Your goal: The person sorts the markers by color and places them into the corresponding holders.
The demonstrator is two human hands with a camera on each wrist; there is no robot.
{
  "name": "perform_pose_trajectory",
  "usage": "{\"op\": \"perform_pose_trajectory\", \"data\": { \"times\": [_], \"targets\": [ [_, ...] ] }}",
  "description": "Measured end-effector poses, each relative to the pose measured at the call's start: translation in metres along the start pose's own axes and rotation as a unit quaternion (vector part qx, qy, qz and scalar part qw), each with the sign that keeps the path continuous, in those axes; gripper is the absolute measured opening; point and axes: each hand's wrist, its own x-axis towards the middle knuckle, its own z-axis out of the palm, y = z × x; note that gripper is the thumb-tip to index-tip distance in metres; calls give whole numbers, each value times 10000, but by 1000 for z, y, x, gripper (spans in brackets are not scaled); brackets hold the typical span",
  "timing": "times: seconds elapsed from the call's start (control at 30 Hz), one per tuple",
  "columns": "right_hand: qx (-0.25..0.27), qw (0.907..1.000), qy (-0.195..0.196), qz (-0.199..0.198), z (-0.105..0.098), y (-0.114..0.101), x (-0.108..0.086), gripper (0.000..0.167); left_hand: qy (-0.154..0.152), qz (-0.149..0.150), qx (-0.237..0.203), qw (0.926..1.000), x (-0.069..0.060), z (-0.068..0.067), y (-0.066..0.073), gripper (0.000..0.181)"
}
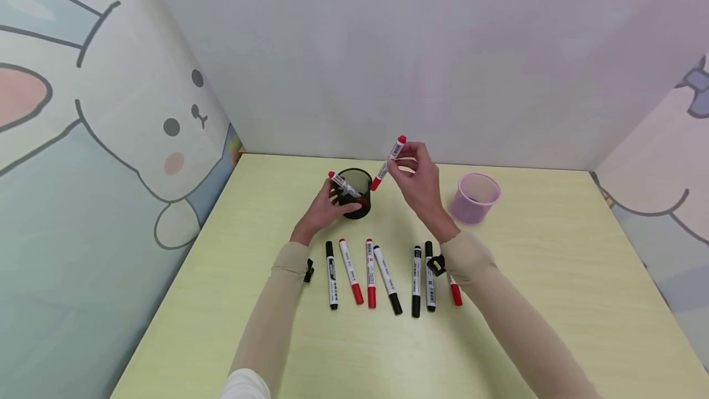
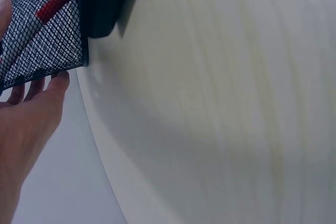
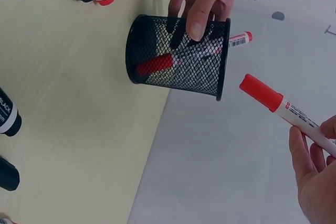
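Note:
The left hand (image 1: 323, 209) grips the side of a black mesh cup (image 3: 178, 59), fingers round one side and thumb on the other. Inside the cup leans a red-capped marker (image 2: 26, 38), its end sticking out above the rim. Between thumb and fingers of the right hand (image 1: 419, 182) is a second red marker (image 3: 296, 114), tilted with its red cap down, just right of the cup's rim and apart from it. In the right wrist view the right hand (image 3: 320, 182) shows at the lower right edge.
A pink cup (image 1: 475, 199) stands right of the right hand. Several black and red markers (image 1: 371, 273) lie in a row on the yellow table (image 1: 221, 325) nearer the person, the rightmost partly under the right forearm. A pale wall (image 1: 388, 48) rises behind the table.

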Motion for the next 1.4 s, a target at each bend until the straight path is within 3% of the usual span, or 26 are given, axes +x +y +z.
{"op": "perform_pose_trajectory", "data": {
  "times": [0.3,0.6,0.83,1.03,1.3,1.4],
  "targets": [
    [64,9990,-278,-351,19,38,16,37,43,-76,156,9998,3,1,2,90],
    [-355,9958,-706,-466,33,48,17,34,17,37,42,10000,2,1,1,83],
    [-810,9884,-1189,-482,45,54,17,32,-7,31,-34,10000,2,1,1,90],
    [-1357,9717,-1846,-585,56,62,13,30,-73,69,-112,9999,0,0,1,87],
    [-2212,9310,-2629,-1234,67,64,7,29,-127,315,-38,9994,-2,-2,3,76],
    [-2369,9215,-2770,-1341,69,63,4,29,-193,383,-119,9990,-4,-2,4,75]
  ]
}}
